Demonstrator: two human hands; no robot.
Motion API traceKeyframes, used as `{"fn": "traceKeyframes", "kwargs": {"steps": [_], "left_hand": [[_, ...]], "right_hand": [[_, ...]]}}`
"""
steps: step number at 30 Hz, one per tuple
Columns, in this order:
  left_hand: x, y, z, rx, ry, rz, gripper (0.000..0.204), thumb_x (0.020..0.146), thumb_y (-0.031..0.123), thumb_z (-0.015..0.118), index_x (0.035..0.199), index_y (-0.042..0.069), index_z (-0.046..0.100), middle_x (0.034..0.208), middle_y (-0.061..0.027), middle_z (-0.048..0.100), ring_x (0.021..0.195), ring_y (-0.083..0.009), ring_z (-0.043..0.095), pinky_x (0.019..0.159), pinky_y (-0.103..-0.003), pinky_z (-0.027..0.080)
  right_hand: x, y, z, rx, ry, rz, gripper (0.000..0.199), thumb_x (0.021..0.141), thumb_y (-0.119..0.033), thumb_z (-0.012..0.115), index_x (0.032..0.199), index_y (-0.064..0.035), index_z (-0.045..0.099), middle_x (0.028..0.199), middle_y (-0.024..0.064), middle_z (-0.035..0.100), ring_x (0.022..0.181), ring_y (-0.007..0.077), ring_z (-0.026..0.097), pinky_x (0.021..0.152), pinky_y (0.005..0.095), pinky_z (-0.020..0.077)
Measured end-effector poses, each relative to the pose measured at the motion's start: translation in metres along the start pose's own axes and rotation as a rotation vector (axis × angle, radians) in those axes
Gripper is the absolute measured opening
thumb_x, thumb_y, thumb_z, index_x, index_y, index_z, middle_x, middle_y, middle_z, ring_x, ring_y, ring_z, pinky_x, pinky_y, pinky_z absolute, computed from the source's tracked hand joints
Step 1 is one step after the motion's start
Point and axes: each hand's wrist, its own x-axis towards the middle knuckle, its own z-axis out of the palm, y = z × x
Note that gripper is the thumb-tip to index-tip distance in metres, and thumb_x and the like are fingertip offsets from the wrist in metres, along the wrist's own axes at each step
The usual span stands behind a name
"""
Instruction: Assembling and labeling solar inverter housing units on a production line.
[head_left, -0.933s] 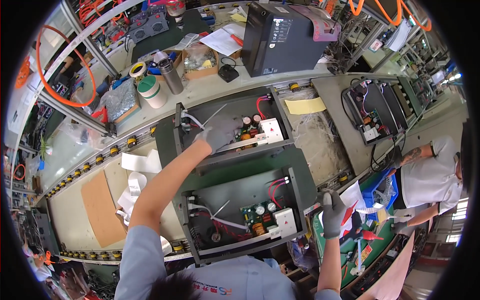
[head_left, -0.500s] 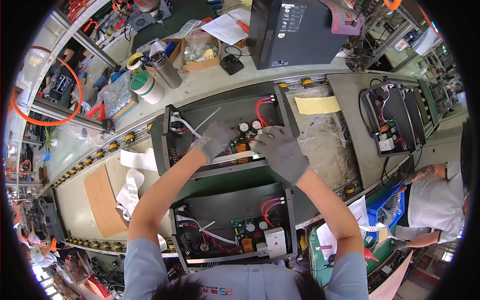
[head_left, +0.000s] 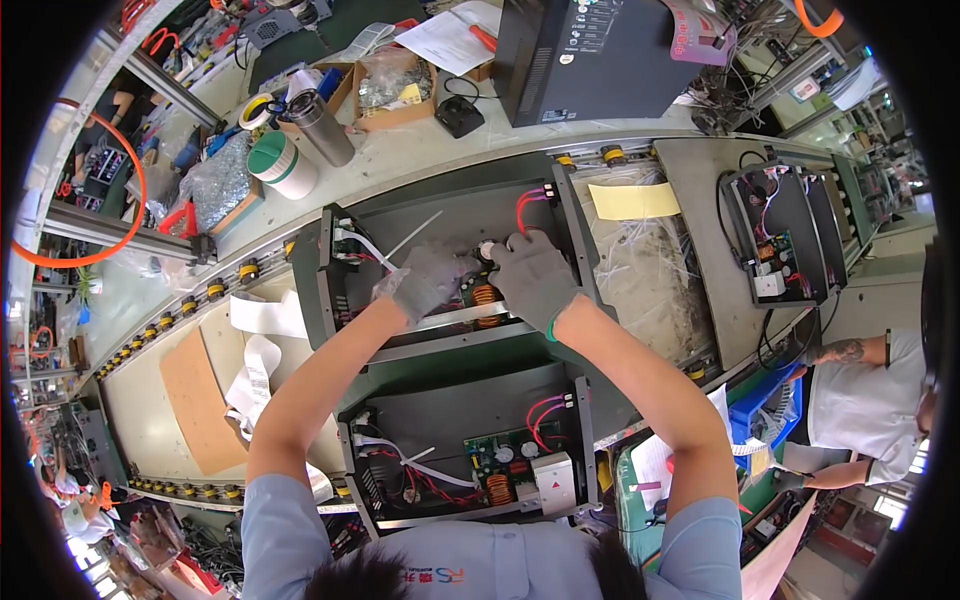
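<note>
Both my hands wear grey gloves and work inside an open black metal chassis (head_left: 440, 205). My left hand (head_left: 428, 280) is bent over the circuit board's left part, its fingertips closed together near a round capacitor (head_left: 487, 249); what they grip is hidden. My right hand (head_left: 537, 278) curls over the board's right side, fingers closed by the capacitor and the red wires (head_left: 521, 211), contents out of sight. Between the hands shows a copper coil (head_left: 486, 296). A long white cable tie (head_left: 415, 232) sticks up beside my left hand.
Nearer to me lies a second open chassis (head_left: 420, 410) with a board and red wires. Another chassis (head_left: 775, 225) stands at the right. Behind are a computer case (head_left: 590, 70), a steel tumbler (head_left: 320, 128) and a green-lidded cup (head_left: 283, 165). A co-worker (head_left: 860, 410) is at right.
My right hand has shifted left and closer to my left hand, now covering one of the two capacitors seen before. My left hand stays at nearly the same spot.
</note>
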Motion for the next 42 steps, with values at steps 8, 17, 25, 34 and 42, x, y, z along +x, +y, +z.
{"fn": "traceKeyframes", "kwargs": {"steps": [8,17,25,34,42], "left_hand": [[0.0,0.022,-0.023,0.092,-0.135,-0.026,0.03,0.071,0.012,0.058,0.1,0.018,0.067,0.106,-0.0057,0.059,0.106,-0.0243,0.051,0.09,-0.04,0.041],[0.005,0.04,-0.027,0.155,-0.098,-0.077,0.029,0.072,0.007,0.055,0.097,0.014,0.068,0.107,-0.0073,0.058,0.107,-0.0265,0.051,0.088,-0.039,0.042],[0.022,0.056,-0.053,0.269,-0.384,-0.069,0.021,0.081,0.017,0.052,0.086,0.005,0.069,0.09,-0.0149,0.066,0.084,-0.0321,0.064,0.076,-0.04,0.051],[0.03,0.02,-0.035,0.423,-0.438,0.033,0.025,0.084,0.011,0.048,0.103,0.012,0.064,0.102,-0.0106,0.062,0.1,-0.0279,0.056,0.083,-0.036,0.048],[-0.087,0.158,-0.088,-0.035,0.107,0.02,0.024,0.087,0.025,0.048,0.099,0.009,0.062,0.096,-0.0123,0.061,0.088,-0.029,0.061,0.075,-0.04,0.05]], "right_hand": [[-0.007,0.007,0.022,0.319,0.236,0.098,0.014,0.074,-0.012,0.058,0.081,-0.0162,0.07,0.098,0.0021,0.058,0.096,0.0226,0.053,0.085,0.0372,0.0389],[-0.046,0.009,0.018,0.552,0.741,0.222,0.024,0.065,0.002,0.054,0.08,-0.0131,0.067,0.091,0.0038,0.06,0.093,0.0245,0.055,0.084,0.037,0.0428],[-0.032,0.008,0.038,0.313,0.567,0.222,0.018,0.072,-0.013,0.057,0.087,-0.0151,0.067,0.102,0.0026,0.058,0.107,0.0254,0.05,0.09,0.0387,0.0401],[-0.164,-0.068,-0.019,0.651,0.721,0.23,0.032,0.066,0.003,0.051,0.091,-0.0125,0.065,0.092,0.0062,0.06,0.088,0.0285,0.054,0.082,0.039,0.043],[-0.24,-0.175,0.021,0.426,0.363,0.206,0.023,0.072,-0.01,0.055,0.092,-0.0135,0.065,0.091,0.0027,0.058,0.091,0.0211,0.054,0.081,0.0349,0.0427]]}}
